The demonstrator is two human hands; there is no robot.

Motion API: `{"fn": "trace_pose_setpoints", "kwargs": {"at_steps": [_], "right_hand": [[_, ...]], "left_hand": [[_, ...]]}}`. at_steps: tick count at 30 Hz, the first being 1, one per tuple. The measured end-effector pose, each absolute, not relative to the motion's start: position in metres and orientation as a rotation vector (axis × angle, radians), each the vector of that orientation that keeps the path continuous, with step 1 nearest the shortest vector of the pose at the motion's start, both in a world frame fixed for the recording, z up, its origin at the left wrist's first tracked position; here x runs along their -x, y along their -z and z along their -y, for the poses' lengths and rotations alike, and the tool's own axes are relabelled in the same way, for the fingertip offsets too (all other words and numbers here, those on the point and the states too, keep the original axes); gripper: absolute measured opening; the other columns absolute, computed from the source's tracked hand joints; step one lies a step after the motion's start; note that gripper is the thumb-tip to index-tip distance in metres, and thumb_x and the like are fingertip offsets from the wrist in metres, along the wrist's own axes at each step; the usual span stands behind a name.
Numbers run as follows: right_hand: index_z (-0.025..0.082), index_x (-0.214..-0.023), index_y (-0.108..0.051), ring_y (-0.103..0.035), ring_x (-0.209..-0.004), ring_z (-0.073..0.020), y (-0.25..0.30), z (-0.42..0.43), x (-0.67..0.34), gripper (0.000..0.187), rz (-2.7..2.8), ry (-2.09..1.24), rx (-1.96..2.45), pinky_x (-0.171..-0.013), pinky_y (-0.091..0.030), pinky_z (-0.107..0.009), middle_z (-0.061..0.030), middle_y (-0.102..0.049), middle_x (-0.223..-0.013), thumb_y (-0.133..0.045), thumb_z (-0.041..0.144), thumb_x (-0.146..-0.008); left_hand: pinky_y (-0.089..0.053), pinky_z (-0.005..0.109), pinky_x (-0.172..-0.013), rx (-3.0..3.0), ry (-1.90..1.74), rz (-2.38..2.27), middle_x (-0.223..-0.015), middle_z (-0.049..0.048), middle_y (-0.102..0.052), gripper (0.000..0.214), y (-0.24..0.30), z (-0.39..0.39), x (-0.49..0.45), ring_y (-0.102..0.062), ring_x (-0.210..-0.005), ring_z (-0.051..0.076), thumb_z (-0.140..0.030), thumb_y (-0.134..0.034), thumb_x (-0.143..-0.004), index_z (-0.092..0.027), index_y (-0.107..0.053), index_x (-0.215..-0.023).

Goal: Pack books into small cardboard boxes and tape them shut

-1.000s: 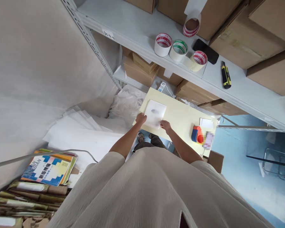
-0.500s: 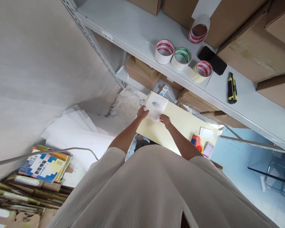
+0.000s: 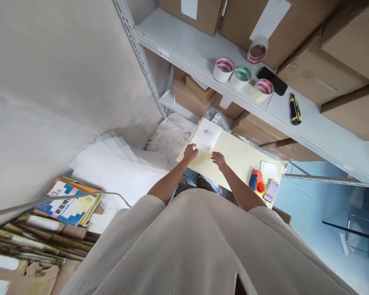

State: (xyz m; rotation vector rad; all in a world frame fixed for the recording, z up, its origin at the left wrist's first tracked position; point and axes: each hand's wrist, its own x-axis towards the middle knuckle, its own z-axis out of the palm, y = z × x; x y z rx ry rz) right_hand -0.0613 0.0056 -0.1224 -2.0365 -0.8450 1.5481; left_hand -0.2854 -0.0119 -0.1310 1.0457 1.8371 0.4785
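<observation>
A flat white rectangular item (image 3: 205,138) lies just above frame centre on a pale-yellow rectangular worktop (image 3: 238,159). The left hand (image 3: 190,153) and right hand (image 3: 218,159), apart, fingers loosely open, are at its lower corners; contact is unclear. Round white tape rolls (image 3: 223,76) stand on a pale-grey shelf (image 3: 180,35), upper right.

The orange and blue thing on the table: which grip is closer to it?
Right. The right grip is to the left of the orange and blue thing; the left grip is farther left, beside the flat white piece.
</observation>
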Motion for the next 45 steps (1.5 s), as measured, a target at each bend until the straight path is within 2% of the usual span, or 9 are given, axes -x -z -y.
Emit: {"fn": "trace_pose_setpoints", "kwargs": {"at_steps": [9,15,20,25,32,40,45], "right_hand": [[0.025,-0.095,-0.079,-0.079,-0.096,-0.0212,0.095,0.027,0.074,0.018,1.076,-1.599,1.93,-0.077,-0.057,-0.028,-0.0046,-0.083,-0.101,-0.087,0.03,-0.08],[0.026,-0.096,-0.08,-0.08,-0.1,-0.0217,0.089,0.036,0.086,0.017,1.337,-1.694,1.792,-0.08,-0.057,-0.028,-0.0056,-0.084,-0.11,-0.085,0.032,-0.081],[0.026,-0.097,-0.08,-0.082,-0.102,-0.0226,0.097,0.069,0.079,0.018,1.536,-1.822,1.65,-0.083,-0.058,-0.03,-0.0055,-0.086,-0.113,-0.082,0.036,-0.082],[0.026,-0.095,-0.078,-0.081,-0.1,-0.0247,0.108,0.118,0.07,0.02,1.695,-1.886,1.594,-0.087,-0.061,-0.034,-0.0059,-0.086,-0.106,-0.083,0.04,-0.081],[0.026,-0.1,-0.08,-0.083,-0.105,-0.0245,0.103,0.17,0.066,0.025,1.864,-1.977,1.488,-0.088,-0.061,-0.033,-0.0074,-0.088,-0.117,-0.079,0.042,-0.08],[0.025,-0.094,-0.079,-0.082,-0.101,-0.0254,0.087,0.222,0.105,0.017,1.986,-2.049,1.393,-0.082,-0.059,-0.031,-0.0062,-0.087,-0.102,-0.078,0.033,-0.079],[0.025,-0.095,-0.08,-0.081,-0.1,-0.0239,0.08,0.268,0.14,0.013,2.05,-2.139,1.312,-0.084,-0.06,-0.031,-0.0066,-0.088,-0.105,-0.078,0.027,-0.082]], "left_hand": [[-0.05,0.045,-0.135,-0.934,-0.745,-1.892,-0.162,0.0122,-0.076,0.042,0.123,0.077,0.288,-0.07,-0.152,0.032,-0.019,-0.063,-0.102,-0.024,-0.081,-0.14],[-0.051,0.043,-0.135,-0.807,-0.877,-2.023,-0.161,0.0163,-0.077,0.042,0.106,0.125,0.288,-0.072,-0.152,0.031,-0.016,-0.061,-0.105,-0.018,-0.082,-0.141],[-0.051,0.045,-0.134,-0.685,-0.971,-2.123,-0.162,0.0173,-0.077,0.041,0.102,0.193,0.264,-0.07,-0.153,0.032,-0.019,-0.061,-0.106,-0.018,-0.083,-0.141],[-0.052,0.047,-0.133,-0.536,-1.013,-2.187,-0.163,0.0173,-0.076,0.043,0.103,0.279,0.234,-0.069,-0.153,0.034,-0.026,-0.062,-0.107,-0.02,-0.08,-0.145],[-0.053,0.051,-0.132,-0.405,-0.983,-2.265,-0.166,0.0216,-0.072,0.05,0.088,0.362,0.214,-0.067,-0.155,0.038,-0.027,-0.055,-0.108,-0.015,-0.076,-0.151],[-0.056,0.054,-0.131,-0.283,-1.137,-2.38,-0.151,0.0188,-0.079,0.044,0.077,0.44,0.226,-0.071,-0.147,0.038,-0.026,-0.061,-0.103,-0.019,-0.081,-0.142],[-0.055,0.053,-0.132,-0.127,-1.285,-2.397,-0.15,0.0188,-0.078,0.037,0.071,0.495,0.249,-0.071,-0.145,0.038,-0.022,-0.066,-0.1,-0.019,-0.082,-0.133]]}}
